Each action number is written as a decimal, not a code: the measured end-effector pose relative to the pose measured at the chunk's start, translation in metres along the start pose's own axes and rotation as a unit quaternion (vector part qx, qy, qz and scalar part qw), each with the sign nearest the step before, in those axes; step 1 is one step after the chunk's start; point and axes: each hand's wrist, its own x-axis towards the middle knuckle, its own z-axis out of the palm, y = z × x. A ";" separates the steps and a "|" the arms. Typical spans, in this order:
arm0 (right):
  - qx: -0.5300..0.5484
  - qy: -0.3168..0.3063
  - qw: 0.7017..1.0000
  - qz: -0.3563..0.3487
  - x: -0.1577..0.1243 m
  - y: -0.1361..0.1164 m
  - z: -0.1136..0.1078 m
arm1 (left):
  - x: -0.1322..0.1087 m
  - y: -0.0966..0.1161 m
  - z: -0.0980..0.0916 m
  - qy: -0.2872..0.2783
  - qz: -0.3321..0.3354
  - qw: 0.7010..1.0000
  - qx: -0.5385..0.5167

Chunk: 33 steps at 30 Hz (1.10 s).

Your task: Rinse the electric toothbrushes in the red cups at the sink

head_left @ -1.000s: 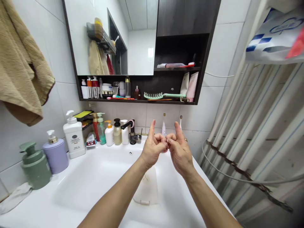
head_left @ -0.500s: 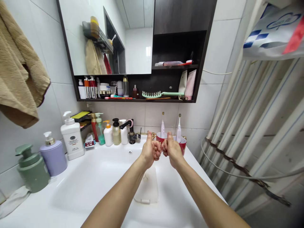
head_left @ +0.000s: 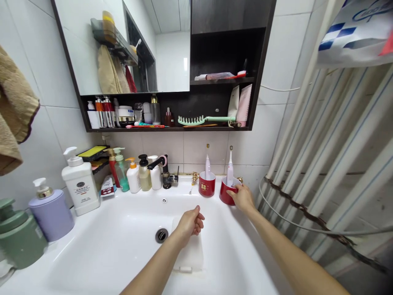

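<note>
Right hand (head_left: 244, 198) gripped a red cup (head_left: 226, 196) holding a toothbrush (head_left: 230, 170). The cup stood on the counter (head_left: 184, 185), not lifted. Left hand (head_left: 190, 221) hung loosely curled and empty over the sink (head_left: 123, 237). A second cup (head_left: 206, 184) stood just beside.

Red cup (head_left: 227, 196) w/ toothbrush (head_left: 230, 170); sink rim (head_left: 181, 185)
</note>
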 end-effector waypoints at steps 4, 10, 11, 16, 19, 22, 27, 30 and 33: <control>-0.022 -0.004 0.999 -0.042 -0.029 -0.010 -0.014 | -0.004 0.000 -0.005 0.039 0.049 0.997 0.046; 0.001 -0.063 0.992 -0.113 -0.095 -0.038 -0.012 | -0.003 0.024 -0.001 0.121 0.165 0.972 0.118; 0.007 -0.072 0.990 -0.119 -0.104 -0.044 -0.007 | -0.001 0.028 0.001 0.134 0.187 0.964 0.131; 0.031 -0.118 0.984 -0.130 -0.129 -0.062 0.025 | 0.015 0.030 -0.004 0.126 0.151 0.961 0.193; 0.041 -0.138 0.981 -0.133 -0.134 -0.061 0.036 | 0.024 0.018 -0.017 0.151 0.135 0.949 0.241; 0.045 -0.151 0.979 -0.132 -0.135 -0.053 0.042 | 0.027 0.013 -0.023 0.206 0.166 0.945 0.194; 0.051 -0.167 0.976 -0.128 -0.131 -0.041 0.049 | 0.007 0.040 -0.007 0.299 0.269 0.914 0.048; 0.062 -0.174 0.974 -0.129 -0.130 -0.039 0.053 | -0.008 0.055 0.001 0.290 0.325 0.900 -0.002; 0.079 -0.180 0.972 -0.129 -0.133 -0.039 0.054 | -0.017 0.052 0.004 0.271 0.315 0.909 -0.012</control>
